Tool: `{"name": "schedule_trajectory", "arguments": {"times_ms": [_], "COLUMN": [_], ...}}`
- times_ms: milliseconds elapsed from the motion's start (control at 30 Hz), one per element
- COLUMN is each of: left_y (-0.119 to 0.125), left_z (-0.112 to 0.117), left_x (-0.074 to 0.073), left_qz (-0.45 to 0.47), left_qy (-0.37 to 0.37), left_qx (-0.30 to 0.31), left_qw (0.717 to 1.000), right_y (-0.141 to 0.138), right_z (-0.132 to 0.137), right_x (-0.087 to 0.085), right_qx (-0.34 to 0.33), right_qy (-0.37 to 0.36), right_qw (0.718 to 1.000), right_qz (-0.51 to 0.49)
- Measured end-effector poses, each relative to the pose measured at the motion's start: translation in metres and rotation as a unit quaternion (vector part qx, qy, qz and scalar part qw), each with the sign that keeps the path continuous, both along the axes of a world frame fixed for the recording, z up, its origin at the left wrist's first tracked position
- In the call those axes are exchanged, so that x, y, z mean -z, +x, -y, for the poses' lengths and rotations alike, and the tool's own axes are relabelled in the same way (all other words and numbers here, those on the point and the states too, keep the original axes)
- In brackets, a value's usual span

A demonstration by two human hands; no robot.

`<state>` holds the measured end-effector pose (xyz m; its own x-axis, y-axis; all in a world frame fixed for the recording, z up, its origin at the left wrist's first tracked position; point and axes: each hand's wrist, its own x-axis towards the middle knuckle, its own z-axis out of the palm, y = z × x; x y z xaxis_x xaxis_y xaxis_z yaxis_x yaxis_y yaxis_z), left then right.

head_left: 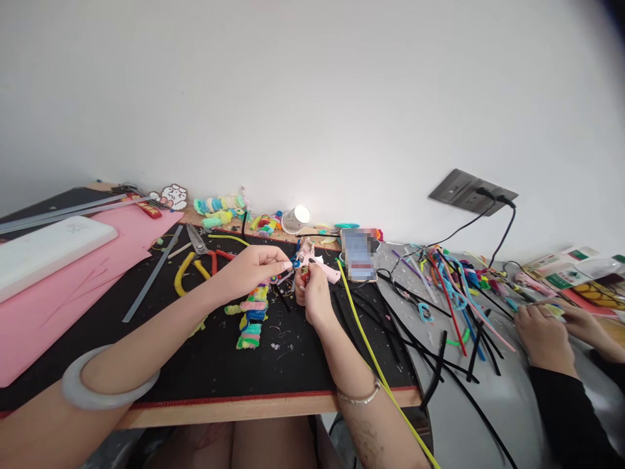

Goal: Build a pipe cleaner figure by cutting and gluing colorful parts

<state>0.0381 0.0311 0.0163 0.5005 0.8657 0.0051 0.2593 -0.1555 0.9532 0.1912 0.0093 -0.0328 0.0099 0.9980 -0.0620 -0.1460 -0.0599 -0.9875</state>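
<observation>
My left hand [261,266] is closed in a pinch at a small blue piece [295,264], too small to name. Right beside it, my right hand [315,291] is closed around a small red and multicoloured piece [305,273], mostly hidden by the fingers. Behind the right hand lies a pink object [329,271], partly covered. Below the left hand, a striped fuzzy pipe-cleaner figure [252,319] rests on the black mat [195,365]. Pliers with yellow handles [184,270] and a tool with red handles [215,260] lie left of it.
A phone [359,254] and paper cup [295,220] stand near the wall. Loose pipe cleaners [456,293] spread rightward; a long yellow one [364,339] passes my right forearm. Pink sheets [58,312] and a white box [58,251] lie left. A co-worker's hands [547,335] work at far right.
</observation>
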Motion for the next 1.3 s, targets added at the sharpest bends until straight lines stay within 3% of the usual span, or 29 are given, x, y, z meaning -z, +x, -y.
{"name": "schedule_trajectory", "arguments": {"times_ms": [767, 1300], "left_y": [-0.001, -0.003], "left_z": [-0.002, 0.0], "left_x": [0.003, -0.004], "left_qz": [0.017, -0.005], "left_qy": [-0.017, 0.004], "left_qx": [0.008, 0.034], "left_qw": [1.0, 0.999], "right_y": [-0.001, -0.003], "right_z": [0.002, 0.004], "right_x": [-0.007, -0.012], "right_qx": [0.013, 0.008], "right_qy": [-0.022, -0.041], "right_qw": [0.999, 0.999], "right_qz": [0.019, 0.029]}}
